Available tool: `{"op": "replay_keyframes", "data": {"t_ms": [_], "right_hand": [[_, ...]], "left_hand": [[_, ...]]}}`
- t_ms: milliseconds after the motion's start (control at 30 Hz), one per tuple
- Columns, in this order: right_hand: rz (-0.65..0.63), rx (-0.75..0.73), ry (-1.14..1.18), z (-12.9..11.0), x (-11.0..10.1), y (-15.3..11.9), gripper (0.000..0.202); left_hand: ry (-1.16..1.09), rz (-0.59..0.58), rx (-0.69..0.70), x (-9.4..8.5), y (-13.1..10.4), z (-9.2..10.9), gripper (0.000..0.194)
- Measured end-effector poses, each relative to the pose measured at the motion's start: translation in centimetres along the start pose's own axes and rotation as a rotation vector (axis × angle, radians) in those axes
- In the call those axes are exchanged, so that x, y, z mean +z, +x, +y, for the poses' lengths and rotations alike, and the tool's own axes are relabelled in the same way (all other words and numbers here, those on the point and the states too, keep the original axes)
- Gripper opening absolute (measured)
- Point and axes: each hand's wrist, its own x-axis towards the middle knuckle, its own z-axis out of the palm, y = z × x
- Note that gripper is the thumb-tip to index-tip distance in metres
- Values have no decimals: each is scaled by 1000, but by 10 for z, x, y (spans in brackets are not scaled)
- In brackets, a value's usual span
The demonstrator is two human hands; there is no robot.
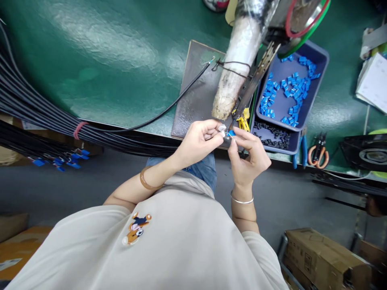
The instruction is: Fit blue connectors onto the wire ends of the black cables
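Observation:
Both my hands meet at the table's front edge, below the tip of a metal arm (252,86). The fingers of my left hand (201,141) are pinched together, with whitish material at their tips; what they hold is too small to make out. My right hand (249,155) pinches a small blue connector (231,133) between thumb and fingers, close to the left fingertips. A thin pale wire seems to run beside the connector. Just behind the right fingers is a yellow tool (243,120). One black cable (184,94) lies across the dark board (196,102), its coloured wire ends bare.
A film-wrapped tube (237,60) hangs over the board. Right of it, one bin (322,68) holds blue connectors; another (287,150) holds small black parts. Blue-handled pliers (299,151) and orange-handled cutters (318,153) lie beside them. A cable bundle (39,104) fills the left.

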Motion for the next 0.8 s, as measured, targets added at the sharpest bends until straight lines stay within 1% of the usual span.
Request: {"op": "replay_keyframes", "data": {"t_ms": [267,400,600,700,800], "right_hand": [[17,-47,-35,-3,-1,3,20],[5,-93,-65,-4,-1,0,20],[31,-114,-133,-6,0,-1,21],[32,-85,-137,-6,-1,-2,19],[-5,35,-56,-4,-1,-4,13]], "left_hand": [[12,26,22,1,0,4,5],[21,2,-21,-1,-1,3,8],[12,-45,-56,-2,-2,3,9],[11,-80,-69,-3,-4,6,13],[-14,-108,-86,-5,-5,8,14]]}}
